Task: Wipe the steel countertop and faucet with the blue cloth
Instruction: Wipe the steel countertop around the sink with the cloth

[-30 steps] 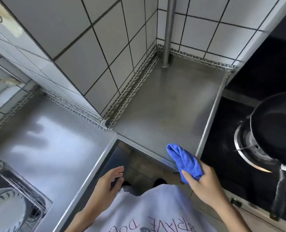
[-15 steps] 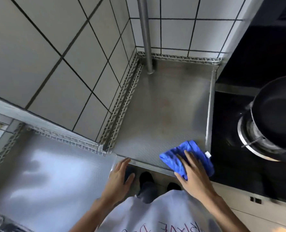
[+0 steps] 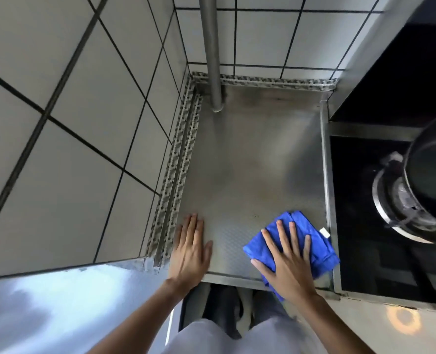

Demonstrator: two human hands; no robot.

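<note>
The blue cloth (image 3: 314,241) lies crumpled on the front right part of the steel countertop (image 3: 250,162), close to its right rim. My right hand (image 3: 285,261) presses flat on the cloth with fingers spread. My left hand (image 3: 190,247) rests palm down, fingers together, on the countertop's front left corner beside the wall trim. No faucet is in view.
A vertical steel pipe (image 3: 213,52) stands at the counter's back left corner. White tiled walls (image 3: 71,123) border the counter at the left and back. A black stove (image 3: 380,226) with a dark pan (image 3: 434,169) on its burner lies right. A second steel surface (image 3: 58,310) extends lower left.
My right hand carried the cloth from the counter's front edge onto the surface and flattened on it. My left hand moved up from below the edge onto the countertop. The view shifted right.
</note>
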